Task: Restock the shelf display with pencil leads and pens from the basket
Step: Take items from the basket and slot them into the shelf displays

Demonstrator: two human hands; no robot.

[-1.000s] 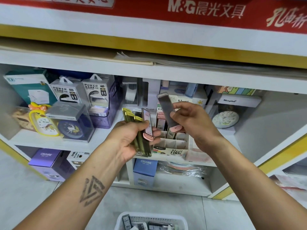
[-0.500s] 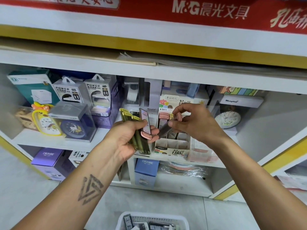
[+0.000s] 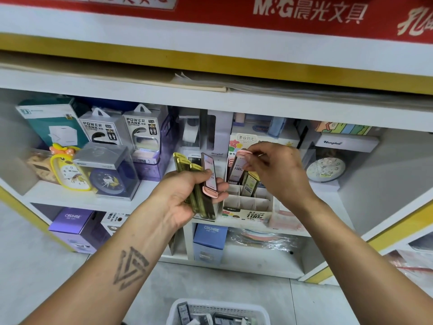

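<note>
The basket sits nearest, at the floor. Above it, the left hand grips a fan of lead cases. The right hand pinches a pink-capped case over the display box, mid-insert. Next: lower it straight between the narrow dividers; the shelf board above limits headroom.

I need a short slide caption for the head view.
Right hand slots a pink-capped lead case into the display box; left hand holds more cases.
</note>
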